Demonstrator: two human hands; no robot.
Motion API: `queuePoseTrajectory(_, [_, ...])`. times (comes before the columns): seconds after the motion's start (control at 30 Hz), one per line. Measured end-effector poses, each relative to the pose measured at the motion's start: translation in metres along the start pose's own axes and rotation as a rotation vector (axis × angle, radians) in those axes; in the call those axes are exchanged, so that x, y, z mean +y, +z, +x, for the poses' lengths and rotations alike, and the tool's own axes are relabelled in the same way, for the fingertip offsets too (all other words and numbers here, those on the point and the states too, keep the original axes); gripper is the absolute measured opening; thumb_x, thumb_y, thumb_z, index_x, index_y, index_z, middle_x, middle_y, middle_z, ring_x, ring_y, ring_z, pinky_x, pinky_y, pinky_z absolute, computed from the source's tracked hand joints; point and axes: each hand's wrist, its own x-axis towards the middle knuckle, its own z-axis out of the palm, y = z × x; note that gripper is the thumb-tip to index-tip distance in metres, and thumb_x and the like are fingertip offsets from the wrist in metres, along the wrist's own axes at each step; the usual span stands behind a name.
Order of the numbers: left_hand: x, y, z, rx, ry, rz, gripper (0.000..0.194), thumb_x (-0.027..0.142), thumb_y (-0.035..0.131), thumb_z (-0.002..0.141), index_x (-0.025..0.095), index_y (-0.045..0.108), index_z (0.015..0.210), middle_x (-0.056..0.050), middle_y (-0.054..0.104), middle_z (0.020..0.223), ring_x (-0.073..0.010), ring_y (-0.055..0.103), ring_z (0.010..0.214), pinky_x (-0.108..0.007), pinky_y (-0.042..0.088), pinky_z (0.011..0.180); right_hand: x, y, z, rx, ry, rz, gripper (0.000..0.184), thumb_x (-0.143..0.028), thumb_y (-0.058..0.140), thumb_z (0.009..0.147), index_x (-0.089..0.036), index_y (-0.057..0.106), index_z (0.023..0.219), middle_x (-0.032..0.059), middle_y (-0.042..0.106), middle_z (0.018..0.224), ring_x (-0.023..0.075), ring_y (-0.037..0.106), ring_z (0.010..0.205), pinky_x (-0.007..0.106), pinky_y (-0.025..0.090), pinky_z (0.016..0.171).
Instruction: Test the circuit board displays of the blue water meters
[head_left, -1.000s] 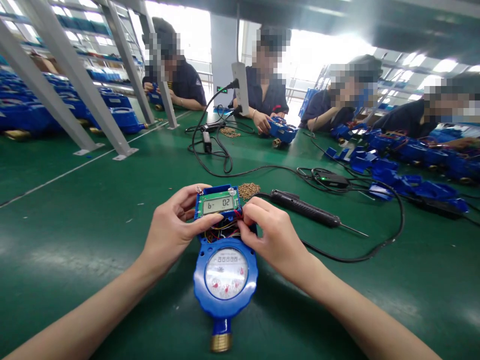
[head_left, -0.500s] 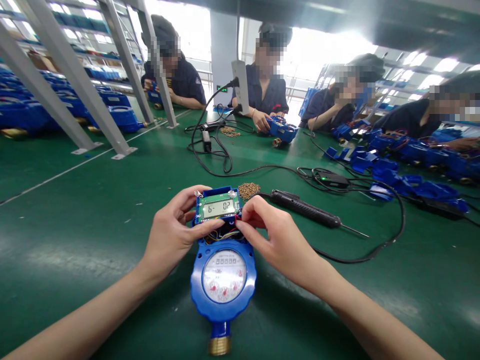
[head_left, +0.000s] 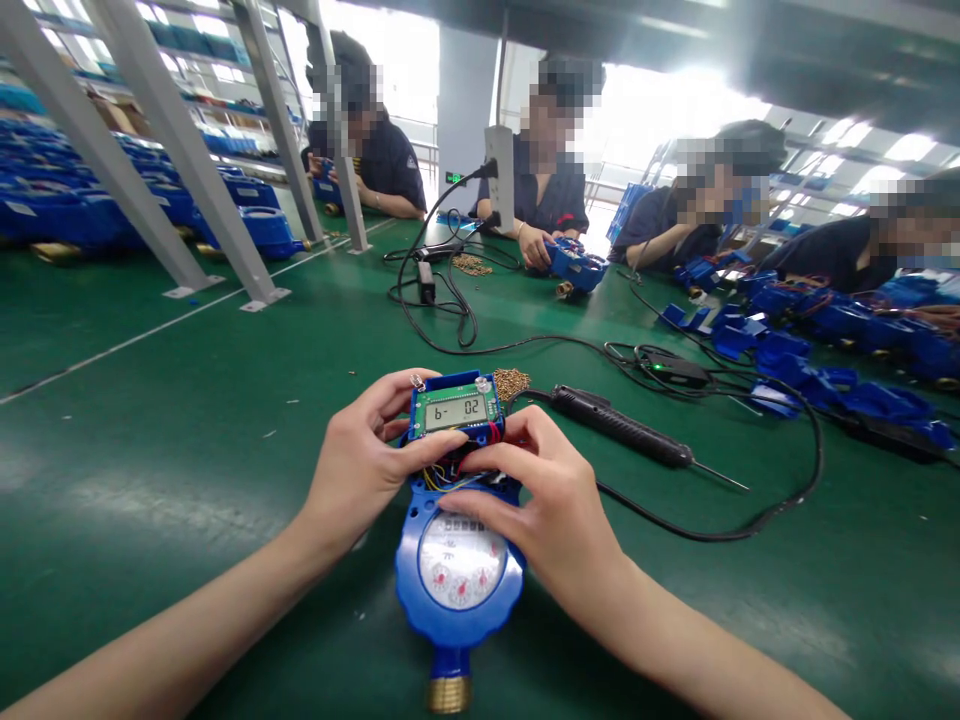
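A blue water meter [head_left: 409,580] lies in front of me, its round dial toward me and a brass threaded end at the bottom. At its far end an open box holds a green circuit board [head_left: 459,391] with a lit display. My left hand [head_left: 367,440] grips the box from the left, thumb across the board's near edge. My right hand [head_left: 551,490] is closed around the meter's right side. Its index finger reaches into the wire compartment and its thumb rests at the dial's upper edge. Thin coloured wires [head_left: 433,478] show between the hands; some are hidden under the fingers.
Behind the meter lies a pile of small brass screws [head_left: 512,384]. A black electric screwdriver [head_left: 622,425] with a cable lies to the right. Blue covers [head_left: 787,355] and more meters crowd the right side. Metal posts [head_left: 180,160] stand at left; several co-workers sit opposite.
My right hand has moved from the red wire at the box's right corner down toward the dial, thumb and index now wider apart. My left hand keeps its hold. The whole view has shifted slightly.
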Motion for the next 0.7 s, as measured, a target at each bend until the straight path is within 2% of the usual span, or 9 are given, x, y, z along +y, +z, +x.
queuePoseTrajectory(0.13, [0.001,0.001,0.001,0.0,0.001,-0.017,0.049,0.023,0.086,0.069,0.027,0.067,0.115,0.001,0.075,0.114,-0.021,0.07,0.107,-0.026,0.053,0.089,-0.001,-0.001,0.005,0.05,0.009,-0.007,0.013,-0.027,0.078,0.084,-0.019,0.072,0.075,0.0021,0.052,0.087,0.0138,0.056,0.079,0.027,0.045,0.066])
queuePoseTrajectory(0.27, [-0.002,0.001,0.001,-0.006,0.0,-0.061,0.048,0.02,0.086,0.07,0.027,0.068,0.113,0.002,0.075,0.113,-0.0181,0.07,0.105,-0.022,0.053,0.087,0.007,-0.004,0.012,0.073,-0.085,0.005,0.028,-0.012,0.064,0.09,-0.016,0.056,0.064,-0.0005,0.048,0.079,0.0104,0.049,0.073,0.023,0.038,0.063])
queuePoseTrajectory(0.4, [-0.006,-0.001,0.001,-0.022,0.011,-0.129,0.049,0.017,0.087,0.068,0.029,0.069,0.112,0.005,0.075,0.111,-0.0153,0.07,0.104,-0.018,0.054,0.087,0.015,-0.007,0.015,0.024,-0.151,0.039,0.03,-0.009,0.059,0.091,-0.017,0.05,0.064,-0.0005,0.05,0.08,0.01,0.049,0.074,0.022,0.037,0.063])
queuePoseTrajectory(0.6, [-0.01,0.0,-0.001,-0.059,-0.007,-0.087,0.058,0.015,0.09,0.062,0.029,0.067,0.114,0.004,0.073,0.112,-0.0151,0.069,0.101,-0.018,0.054,0.088,0.018,-0.01,0.015,0.08,0.072,0.065,0.029,0.002,0.063,0.075,-0.018,0.045,0.063,-0.0034,0.052,0.072,0.0111,0.048,0.07,0.024,0.034,0.065])
queuePoseTrajectory(0.7, [-0.009,0.001,-0.002,-0.055,-0.015,-0.044,0.059,0.018,0.09,0.061,0.028,0.067,0.114,0.003,0.073,0.112,-0.0172,0.069,0.102,-0.022,0.054,0.09,0.021,-0.01,0.017,0.088,0.099,0.115,0.025,0.002,0.063,0.072,-0.018,0.049,0.068,-0.0042,0.055,0.073,0.0108,0.05,0.071,0.023,0.035,0.066])
